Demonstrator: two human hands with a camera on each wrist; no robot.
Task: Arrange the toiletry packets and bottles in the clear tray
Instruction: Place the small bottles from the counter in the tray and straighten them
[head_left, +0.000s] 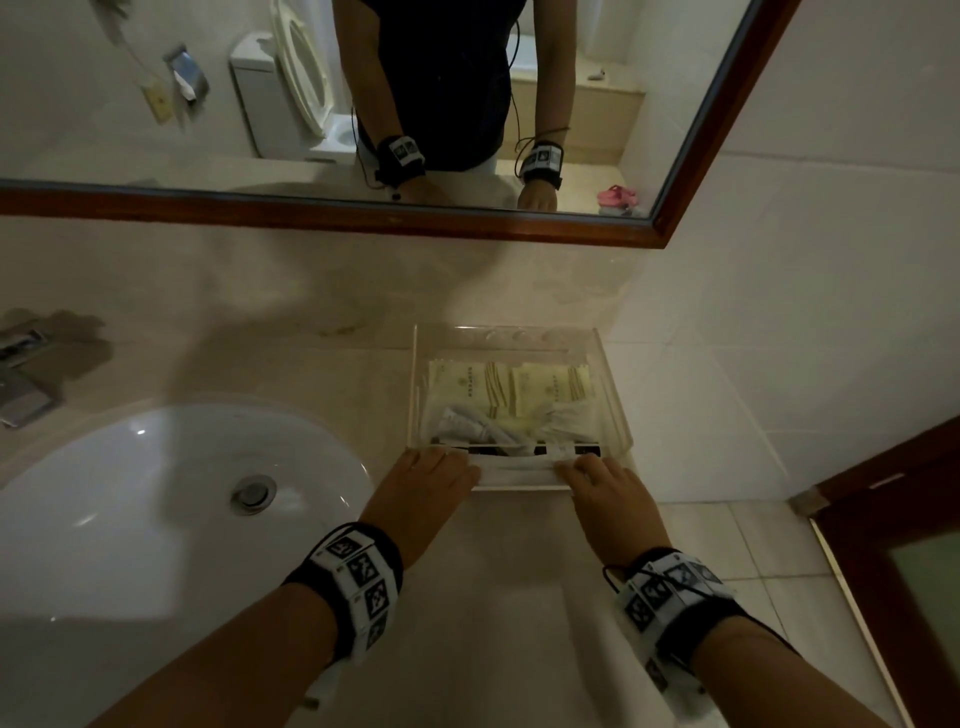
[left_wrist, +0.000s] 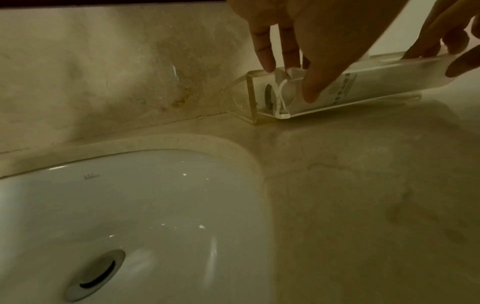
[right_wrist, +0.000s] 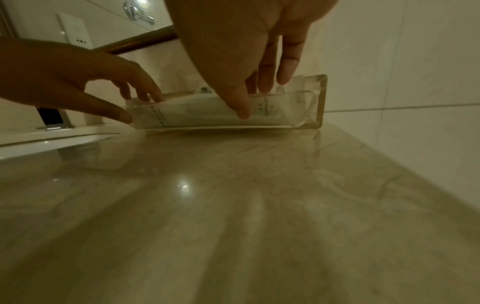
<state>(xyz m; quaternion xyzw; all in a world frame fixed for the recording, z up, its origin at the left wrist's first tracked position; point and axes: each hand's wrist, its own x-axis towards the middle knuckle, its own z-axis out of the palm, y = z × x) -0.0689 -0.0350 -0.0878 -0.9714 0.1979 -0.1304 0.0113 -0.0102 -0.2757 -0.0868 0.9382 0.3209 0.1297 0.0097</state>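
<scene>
A clear tray (head_left: 618, 410) stands on the counter right of the sink. Cream packets (head_left: 519, 389) lie flat at its back, and crinkled clear-wrapped items (head_left: 498, 423) lie in front of them. Dark bottle parts show at the near side. A long white packet (head_left: 519, 470) stands on edge along the tray's near wall. My left hand (head_left: 436, 467) pinches its left end, thumb in front and fingers behind. My right hand (head_left: 597, 478) pinches its right end the same way. The left wrist view shows the packet (left_wrist: 363, 82) by the tray corner (left_wrist: 249, 96). The right wrist view shows the packet (right_wrist: 202, 115) under my right thumb.
The white sink basin (head_left: 130, 493) with its drain (head_left: 253, 492) lies left of the tray, and a tap (head_left: 21, 374) stands at the far left. A framed mirror (head_left: 389, 218) hangs behind. The tiled wall (head_left: 753, 338) is close on the tray's right.
</scene>
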